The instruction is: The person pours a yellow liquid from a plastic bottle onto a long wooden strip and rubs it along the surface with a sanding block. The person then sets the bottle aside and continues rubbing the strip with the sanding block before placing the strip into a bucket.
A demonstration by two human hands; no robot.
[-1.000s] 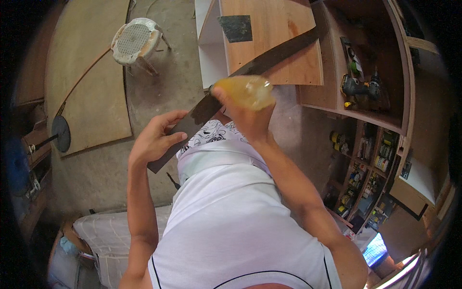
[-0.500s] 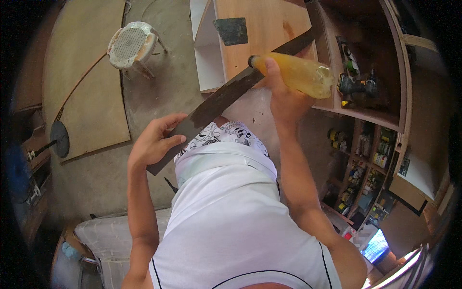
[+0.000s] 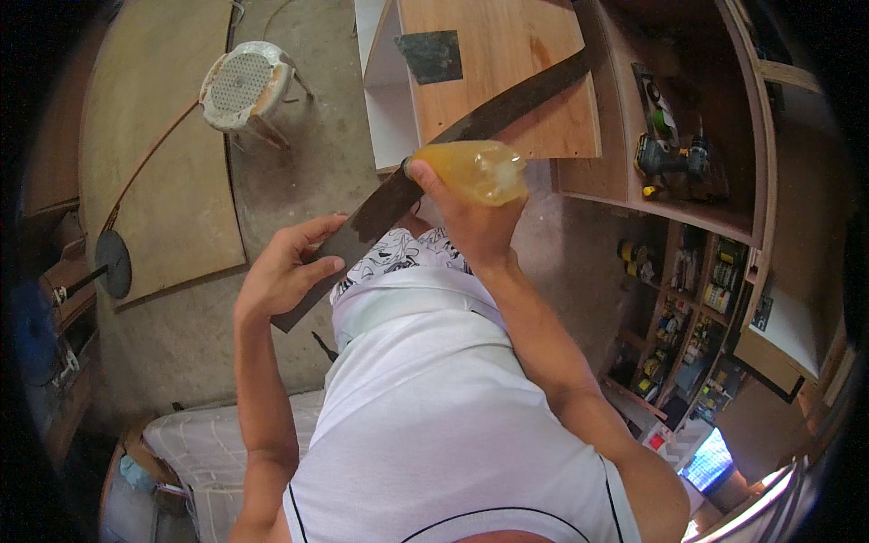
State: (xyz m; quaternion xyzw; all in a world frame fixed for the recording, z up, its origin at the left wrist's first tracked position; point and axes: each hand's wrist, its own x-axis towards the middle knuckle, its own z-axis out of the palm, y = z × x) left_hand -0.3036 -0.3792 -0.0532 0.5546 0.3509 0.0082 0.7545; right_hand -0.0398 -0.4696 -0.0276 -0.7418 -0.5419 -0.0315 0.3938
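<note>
Bottle [image 3: 471, 172] over dark strip [image 3: 385, 204]

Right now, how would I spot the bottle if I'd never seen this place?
From the pale wooden cabinet at the top, follow the long dark strip down toward the left hand. Partway along, the right hand holds the bottle. It is rounded, yellow and see-through, unlike the flat, dark strip.

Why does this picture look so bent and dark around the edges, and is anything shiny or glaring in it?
Head view: the fisheye lens bows the cabinet frame and leaves black corners; same head view: bright glints show on the yellow bottle in the right hand, and the screen at lower right glows harshly.
</note>
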